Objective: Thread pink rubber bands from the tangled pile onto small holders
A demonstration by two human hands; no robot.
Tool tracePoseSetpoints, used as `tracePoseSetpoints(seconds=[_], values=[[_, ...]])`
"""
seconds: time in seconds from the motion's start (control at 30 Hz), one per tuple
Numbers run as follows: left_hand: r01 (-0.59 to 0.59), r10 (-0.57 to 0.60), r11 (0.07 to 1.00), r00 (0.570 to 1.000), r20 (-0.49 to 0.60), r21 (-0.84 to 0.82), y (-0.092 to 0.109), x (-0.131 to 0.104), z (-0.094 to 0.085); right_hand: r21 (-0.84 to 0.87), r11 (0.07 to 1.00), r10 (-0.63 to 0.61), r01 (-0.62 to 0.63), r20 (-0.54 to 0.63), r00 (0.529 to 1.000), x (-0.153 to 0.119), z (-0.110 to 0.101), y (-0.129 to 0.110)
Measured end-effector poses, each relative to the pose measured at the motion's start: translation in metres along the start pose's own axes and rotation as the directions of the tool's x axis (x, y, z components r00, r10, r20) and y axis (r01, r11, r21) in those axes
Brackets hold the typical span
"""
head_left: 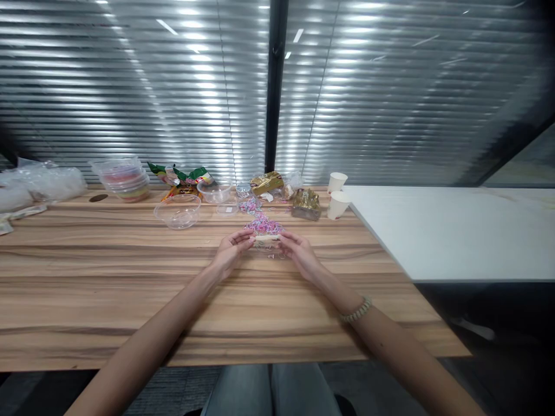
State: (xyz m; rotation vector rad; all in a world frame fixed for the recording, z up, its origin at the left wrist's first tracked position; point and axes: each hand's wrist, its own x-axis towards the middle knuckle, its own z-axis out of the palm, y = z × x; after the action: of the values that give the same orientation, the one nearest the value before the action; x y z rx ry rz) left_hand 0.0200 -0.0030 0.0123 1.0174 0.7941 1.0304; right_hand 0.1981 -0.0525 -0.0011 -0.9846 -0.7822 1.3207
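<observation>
Between my two hands a small pale strip [267, 237] is held level by its ends, above the wooden table [277, 312]. My left hand [233, 249] pinches its left end between thumb and fingers. At the right end, my right hand [301, 252] grips it the same way. A heap of small pink, white and bluish bands or rings [262, 223] lies just beyond the strip and partly behind it. What the strip is made of is too small to tell.
Behind stand a clear bowl [178, 212], another clear bowl [214, 192], stacked containers [124, 178], green snack bags [186, 175], gold packages [306, 204] and paper cups [338, 205]. Plastic bags [47, 182] lie far left. A white table [459, 231] adjoins at right.
</observation>
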Motion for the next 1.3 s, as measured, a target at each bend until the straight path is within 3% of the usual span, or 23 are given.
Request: tracePoseSetpoints(seconds=[0.53, 0.87, 1.3], values=[[0.001, -0.001, 0.999, 1.000, 0.018, 0.036, 0.0009, -0.0018, 0.0001, 0.016, 1.000, 0.020, -0.020, -0.020, 1.000, 0.0012, 0.0002, 0.0020], [0.009, -0.007, 0.998, 1.000, -0.019, 0.067, -0.0029, 0.0014, -0.0031, -0.015, 1.000, -0.016, 0.017, 0.053, 0.998, 0.0004, -0.0010, 0.0039], [-0.013, 0.014, 0.998, 1.000, -0.005, 0.061, -0.0052, 0.0021, -0.0044, -0.014, 1.000, -0.019, 0.019, 0.043, 0.999, 0.0009, -0.0013, 0.0047]])
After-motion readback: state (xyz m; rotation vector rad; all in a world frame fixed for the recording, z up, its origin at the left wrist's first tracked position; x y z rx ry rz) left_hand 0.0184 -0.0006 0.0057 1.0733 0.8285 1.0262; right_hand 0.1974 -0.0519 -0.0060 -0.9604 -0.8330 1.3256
